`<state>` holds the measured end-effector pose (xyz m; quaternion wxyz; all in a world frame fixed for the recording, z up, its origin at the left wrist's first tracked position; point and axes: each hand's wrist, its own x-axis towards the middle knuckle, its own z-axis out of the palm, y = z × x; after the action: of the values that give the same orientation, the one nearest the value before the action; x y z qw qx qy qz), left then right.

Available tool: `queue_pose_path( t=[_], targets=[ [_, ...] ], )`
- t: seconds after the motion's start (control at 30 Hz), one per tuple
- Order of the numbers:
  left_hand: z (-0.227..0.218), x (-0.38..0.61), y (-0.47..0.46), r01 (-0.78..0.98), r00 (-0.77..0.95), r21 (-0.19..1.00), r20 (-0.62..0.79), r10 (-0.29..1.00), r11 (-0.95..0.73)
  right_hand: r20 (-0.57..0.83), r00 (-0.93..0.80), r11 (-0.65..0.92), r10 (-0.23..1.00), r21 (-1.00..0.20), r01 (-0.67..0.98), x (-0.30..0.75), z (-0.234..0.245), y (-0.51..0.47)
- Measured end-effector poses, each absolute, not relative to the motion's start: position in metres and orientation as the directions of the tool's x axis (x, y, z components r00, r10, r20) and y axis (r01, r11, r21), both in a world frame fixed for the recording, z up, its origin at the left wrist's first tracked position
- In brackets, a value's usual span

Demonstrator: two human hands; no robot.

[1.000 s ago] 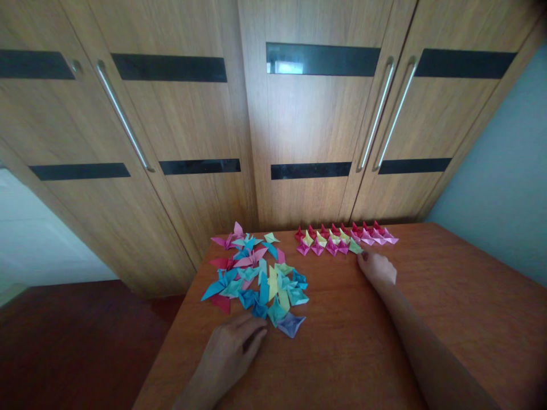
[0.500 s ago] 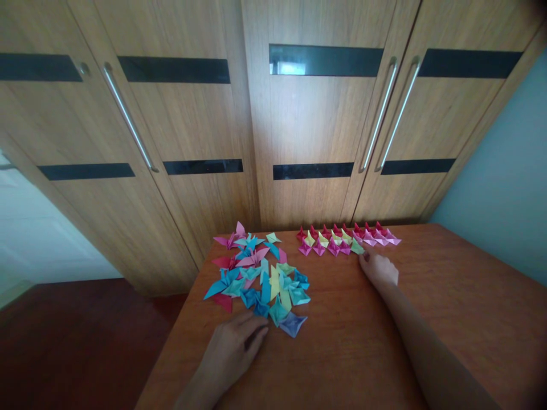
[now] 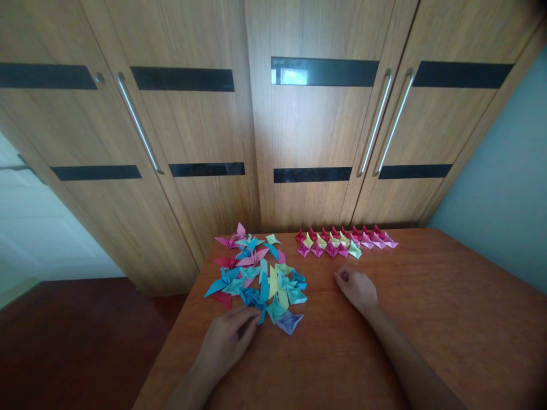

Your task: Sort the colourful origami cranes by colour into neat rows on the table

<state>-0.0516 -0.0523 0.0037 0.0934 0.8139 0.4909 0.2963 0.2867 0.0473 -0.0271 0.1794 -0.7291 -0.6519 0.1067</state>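
Head view, left grip (image 3: pixel 226 341) touching origami pile (image 3: pixel 260 273), right grip (image 3: pixel 356 289) apart

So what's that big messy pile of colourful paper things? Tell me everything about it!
The pile is a loose heap of small folded paper pieces with pointed tips, like little stars. Most are blue and teal, with some pink, red, yellow and pale green, and one lilac piece at the near edge. They overlap at all angles on the wooden table, left of a tidy row of similar pieces. The left hand touches its near edge.
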Motion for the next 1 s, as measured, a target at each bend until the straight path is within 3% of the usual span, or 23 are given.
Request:
queue_pose_path(
  t=[0.13, 0.3, 0.57, 0.77, 1.0],
  targets=[
    [0.007, -0.054, -0.048, 0.756, 0.277, 0.462, 0.415, 0.867, -0.463, 0.139, -0.051, 0.105, 0.989, -0.414, 0.904, 0.263, -0.026, 0.035],
    [0.015, -0.052, -0.037, 0.789, 0.204, 0.456, 0.438, 0.876, -0.412, 0.15, -0.123, 0.181, 0.981, -0.479, 0.859, 0.264, -0.025, 0.034],
    [0.032, -0.032, 0.008, 0.824, 0.282, 0.38, 0.369, 0.885, -0.421, 0.158, -0.148, 0.212, 0.976, -0.542, 0.813, 0.271, -0.029, 0.039],
    [0.041, -0.006, 0.044, 0.879, 0.352, 0.237, 0.267, 0.897, -0.415, 0.152, -0.137, 0.199, 0.979, -0.551, 0.81, 0.272, -0.03, 0.041],
    [0.031, 0.009, 0.063, 0.922, 0.333, 0.156, 0.155, 0.93, -0.355, 0.149, -0.138, 0.198, 0.979, -0.563, 0.802, 0.271, -0.028, 0.039]
  ],
)
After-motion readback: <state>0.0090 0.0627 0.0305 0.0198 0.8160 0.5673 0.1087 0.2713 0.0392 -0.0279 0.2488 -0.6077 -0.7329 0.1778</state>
